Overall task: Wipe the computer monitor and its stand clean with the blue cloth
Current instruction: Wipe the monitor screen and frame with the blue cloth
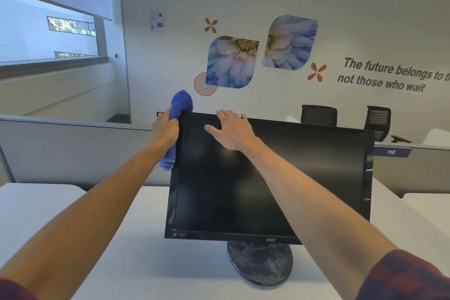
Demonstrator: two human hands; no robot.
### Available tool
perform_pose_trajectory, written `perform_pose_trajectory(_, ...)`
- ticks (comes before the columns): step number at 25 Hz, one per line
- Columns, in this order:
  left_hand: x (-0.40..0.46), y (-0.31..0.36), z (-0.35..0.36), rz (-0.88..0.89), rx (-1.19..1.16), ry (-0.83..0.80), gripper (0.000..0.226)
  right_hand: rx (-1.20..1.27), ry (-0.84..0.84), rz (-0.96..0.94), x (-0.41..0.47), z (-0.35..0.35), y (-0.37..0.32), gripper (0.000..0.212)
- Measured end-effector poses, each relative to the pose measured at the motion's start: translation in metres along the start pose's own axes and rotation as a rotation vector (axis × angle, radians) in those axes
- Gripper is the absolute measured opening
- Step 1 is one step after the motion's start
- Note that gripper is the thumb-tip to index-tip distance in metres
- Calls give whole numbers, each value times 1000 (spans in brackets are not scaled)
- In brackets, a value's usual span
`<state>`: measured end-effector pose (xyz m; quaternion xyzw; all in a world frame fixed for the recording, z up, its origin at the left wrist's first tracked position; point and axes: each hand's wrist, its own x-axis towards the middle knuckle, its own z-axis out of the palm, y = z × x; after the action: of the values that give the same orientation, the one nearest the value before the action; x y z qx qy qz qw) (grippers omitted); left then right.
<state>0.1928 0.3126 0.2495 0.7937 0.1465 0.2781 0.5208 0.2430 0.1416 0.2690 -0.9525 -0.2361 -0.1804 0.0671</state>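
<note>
A black computer monitor [304, 178] stands tilted on a white desk, its dark screen facing me. Its round, dusty stand base [260, 263] shows below the bottom bezel. My left hand [165, 129] is closed around the blue cloth [181, 105] and presses it against the monitor's upper left edge; cloth sticks out above and below the fist. My right hand [231, 129] lies over the top edge near the left corner, fingers curled behind the frame, gripping it.
The white desk [121, 238] extends left and right of the stand. A grey partition [73, 148] runs behind it, with a label reading 110 [390, 152]. Two black office chairs [319, 114] stand by the decorated far wall.
</note>
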Motion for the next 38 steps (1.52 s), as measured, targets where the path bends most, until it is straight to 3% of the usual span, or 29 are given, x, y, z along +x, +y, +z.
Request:
perform_pose_trajectory(8,-16,-24,-1,60,74,52,21,20,50,-3,-2,8,-6,70)
perform_pose_trajectory(15,-77,-95,-1,57,81,5,21,16,43,-2,-3,6,-9,71)
perform_pose_trajectory(29,-180,-200,-2,-165,129,-137,26,10,25,-6,-6,4,-11,72)
perform_pose_trajectory(38,-197,-214,-8,-332,125,-214,23,23,13,-6,-5,5,-11,74)
